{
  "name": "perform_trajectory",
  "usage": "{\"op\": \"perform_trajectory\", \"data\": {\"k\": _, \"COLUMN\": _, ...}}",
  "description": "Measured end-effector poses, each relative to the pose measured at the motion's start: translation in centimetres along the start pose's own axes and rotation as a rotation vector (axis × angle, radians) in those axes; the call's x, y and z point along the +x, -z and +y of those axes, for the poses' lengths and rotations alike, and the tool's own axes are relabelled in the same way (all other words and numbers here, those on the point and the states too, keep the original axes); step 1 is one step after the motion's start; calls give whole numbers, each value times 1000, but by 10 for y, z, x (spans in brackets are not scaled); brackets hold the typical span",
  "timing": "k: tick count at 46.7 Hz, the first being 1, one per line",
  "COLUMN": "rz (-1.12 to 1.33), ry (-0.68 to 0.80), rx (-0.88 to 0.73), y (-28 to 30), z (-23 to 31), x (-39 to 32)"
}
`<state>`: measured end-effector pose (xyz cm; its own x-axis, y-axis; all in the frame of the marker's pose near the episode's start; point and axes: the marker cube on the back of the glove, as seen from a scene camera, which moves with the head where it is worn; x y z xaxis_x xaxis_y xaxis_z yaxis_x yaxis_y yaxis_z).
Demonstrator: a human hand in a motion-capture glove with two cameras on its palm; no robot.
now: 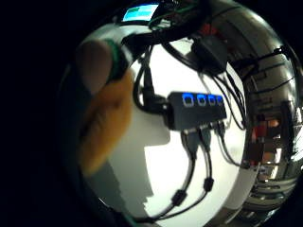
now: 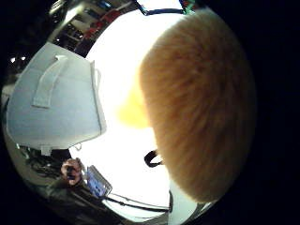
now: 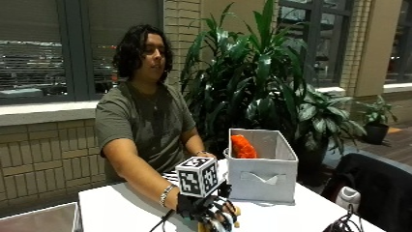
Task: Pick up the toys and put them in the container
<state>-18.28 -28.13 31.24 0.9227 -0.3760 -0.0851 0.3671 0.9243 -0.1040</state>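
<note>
Pale grey fabric storage box [image 3: 262,178]: matt woven cloth, sewn cloth strap handle. Tan plush toy [image 2: 201,103]: long fuzzy pile, soft-looking. Orange toy [image 3: 243,146] in the box: bumpy, matt. White table [image 3: 122,212]: smooth, slight sheen. Black plastic hub [image 1: 196,109] with lit blue buttons: smooth. Black glove on right hand [image 3: 207,209]: matt fabric.

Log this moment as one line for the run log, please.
hand: gloved right hand down on white table | grip: on fuzzy orange-tan plush toy | bin: grey fabric container holds orange toy
</note>
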Motion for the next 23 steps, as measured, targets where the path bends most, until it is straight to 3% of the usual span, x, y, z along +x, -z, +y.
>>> {"op": "perform_trajectory", "data": {"k": 9, "rz": -6, "ry": 127, "rx": 143, "y": 42, "z": 13, "x": -9}}
{"op": "perform_trajectory", "data": {"k": 23, "rz": -221, "ry": 90, "rx": 479, "y": 253, "z": 62, "x": -12}}
